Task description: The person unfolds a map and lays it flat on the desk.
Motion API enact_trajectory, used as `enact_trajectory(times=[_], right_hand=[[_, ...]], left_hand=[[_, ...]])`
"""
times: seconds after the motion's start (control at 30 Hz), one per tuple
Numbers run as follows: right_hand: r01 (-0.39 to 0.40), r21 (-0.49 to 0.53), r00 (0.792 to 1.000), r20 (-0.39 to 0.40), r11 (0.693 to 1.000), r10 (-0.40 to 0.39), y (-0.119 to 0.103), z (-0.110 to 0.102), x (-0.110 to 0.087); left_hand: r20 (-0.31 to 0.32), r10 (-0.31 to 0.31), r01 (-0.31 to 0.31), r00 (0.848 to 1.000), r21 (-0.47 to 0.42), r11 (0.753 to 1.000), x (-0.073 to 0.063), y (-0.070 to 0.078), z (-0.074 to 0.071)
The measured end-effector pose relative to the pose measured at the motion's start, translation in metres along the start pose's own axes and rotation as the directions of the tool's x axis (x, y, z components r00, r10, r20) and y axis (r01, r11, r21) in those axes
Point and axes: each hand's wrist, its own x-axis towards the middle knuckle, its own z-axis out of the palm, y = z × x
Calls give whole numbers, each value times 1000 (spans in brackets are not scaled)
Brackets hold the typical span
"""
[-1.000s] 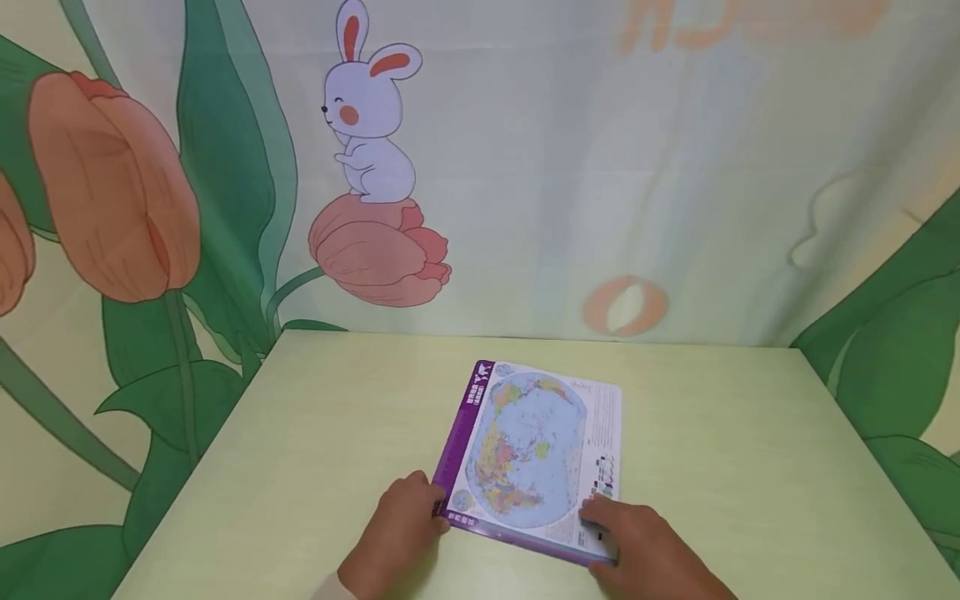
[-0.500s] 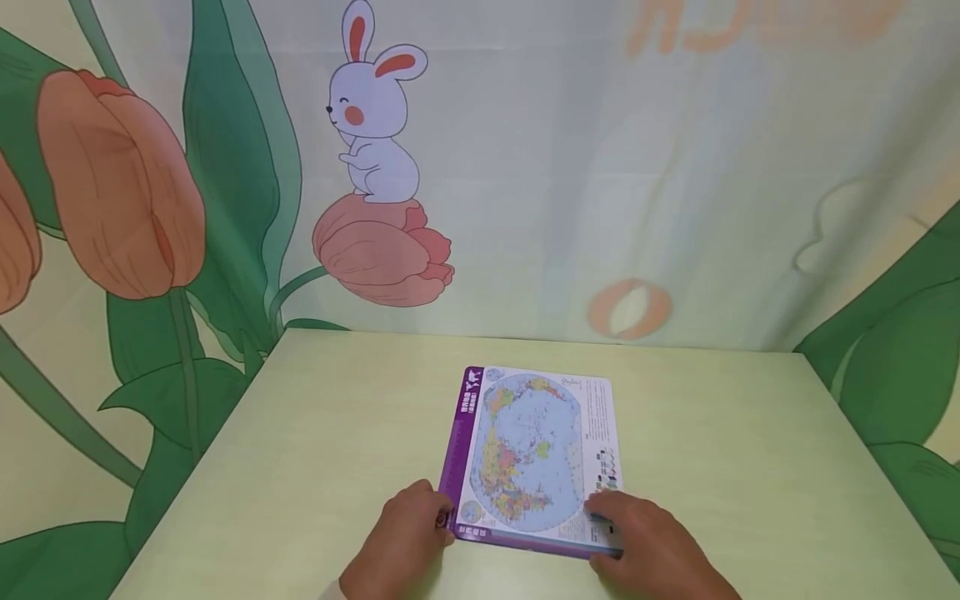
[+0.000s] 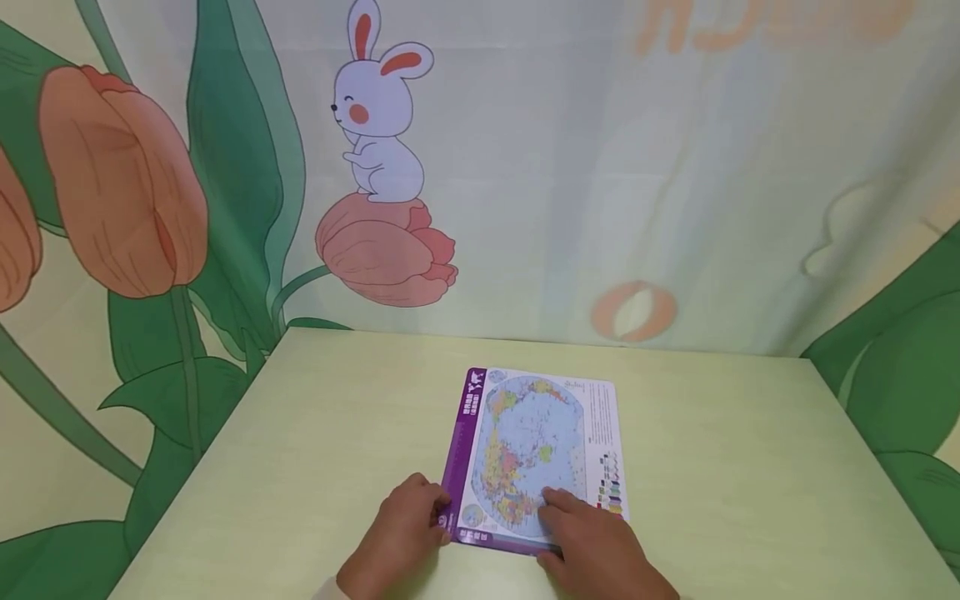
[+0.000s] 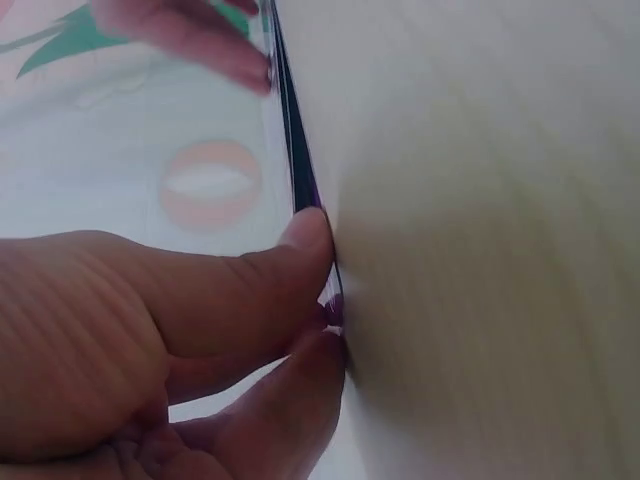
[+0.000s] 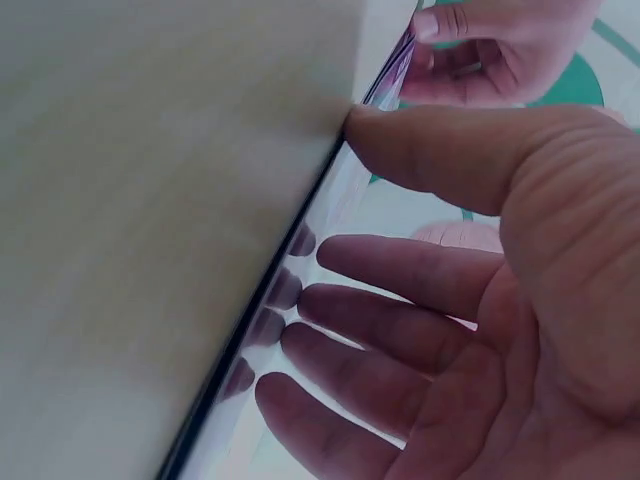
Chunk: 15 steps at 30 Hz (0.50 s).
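A flat, glossy world map [image 3: 528, 433] with a purple left border lies on the pale table, and its near edge shows more than one thin layer in the left wrist view. At its near left corner, my left hand [image 3: 401, 529] pinches the edge between thumb [image 4: 308, 235] and curled fingers. My right hand [image 3: 596, 546] is over the near right part of the map and hides that corner. Its thumb [image 5: 375, 135] is right at the near edge, while the other fingers stretch out close over the shiny surface, which mirrors their tips.
The pale yellow table [image 3: 337, 417] extends around the map on all sides. Behind it hangs a curtain [image 3: 525, 167] printed with a white rabbit, tulips and green leaves.
The map has turned slightly and now lies straighter. My right hand has slid left from the near right corner over the map's lower part. The left hand has stayed at its corner.
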Motion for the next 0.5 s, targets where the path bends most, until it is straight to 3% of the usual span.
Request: enact_trajectory(times=[0.1,0.27,0.37,0.5], right_hand=[[76,-29,997,-28,997,-77,-9,3,9],[126,-30,992,-1,992,-126,-25,3,26],[143,-37,990,-10,989,-143,-33,2,32],[186,-125,982,5,974,-187,-39,8,35]], left_hand=[[-6,-2,2,1000,31,1000,0,3,1],[-16,23,-21,1000,75,997,0,7,2],[-13,58,-56,998,110,992,0,7,3],[-13,105,-101,994,178,979,0,5,3]])
